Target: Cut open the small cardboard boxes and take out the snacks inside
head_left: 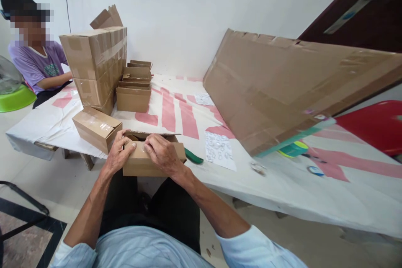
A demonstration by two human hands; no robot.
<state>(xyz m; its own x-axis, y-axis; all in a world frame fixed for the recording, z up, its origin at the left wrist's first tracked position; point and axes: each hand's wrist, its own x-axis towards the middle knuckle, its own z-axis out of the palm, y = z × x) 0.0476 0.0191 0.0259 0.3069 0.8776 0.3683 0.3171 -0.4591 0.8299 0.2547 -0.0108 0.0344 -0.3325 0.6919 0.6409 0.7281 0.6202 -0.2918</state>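
A small brown cardboard box (141, 166) sits at the table's front edge before me, its top partly open with a flap raised along the back. My left hand (119, 150) grips its left end, thumb on the front top edge and fingers over the side. The curled fingers of my right hand (161, 153) press on the front top edge, and whatever they pinch there is hidden. Just left stands a taped carton (97, 125), close to my left hand. A green curved handle (194, 157) pokes out beside the box's right end.
Stacked taped cartons (94, 58) and open small boxes (133, 98) stand at the back left. A large cardboard sheet (282, 83) leans at right. A printed paper (220, 150), tape roll (315, 171) and red chair (373, 127) are also there. Another person (44, 63) sits far left.
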